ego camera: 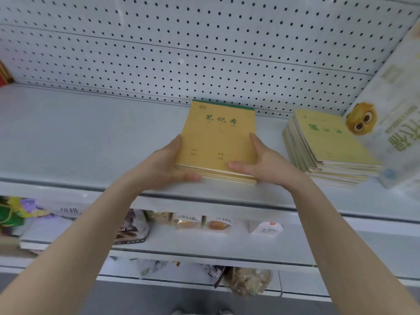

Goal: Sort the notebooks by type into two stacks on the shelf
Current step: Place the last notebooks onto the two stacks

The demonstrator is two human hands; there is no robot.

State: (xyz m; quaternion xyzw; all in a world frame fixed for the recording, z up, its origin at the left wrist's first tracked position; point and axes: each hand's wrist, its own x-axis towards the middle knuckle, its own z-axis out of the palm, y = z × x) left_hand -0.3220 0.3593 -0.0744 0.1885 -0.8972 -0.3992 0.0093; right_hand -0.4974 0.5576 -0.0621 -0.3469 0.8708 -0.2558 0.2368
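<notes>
Your left hand [167, 163] and right hand [261, 163] grip the orange notebook stack [218, 142] by its sides near the shelf's [68, 137] front edge; the yellow-green stack [327, 146] lies toward its right end.

- Our left hand [168, 161] and right hand [263, 162], over the shelf [91, 133], are bare.
- Our two forearms, bare and slender, show skin all the way from the shelf down past it.

White pegboard [204, 53] behind, black holes. Far right: white pack [393, 123] with cartoon owl, tilted. Lower shelf [204, 244]: 2 wrapped pastries [216, 224] side by side, dark snack bag [131, 230] to their left, white packet [268, 228] to their right.
</notes>
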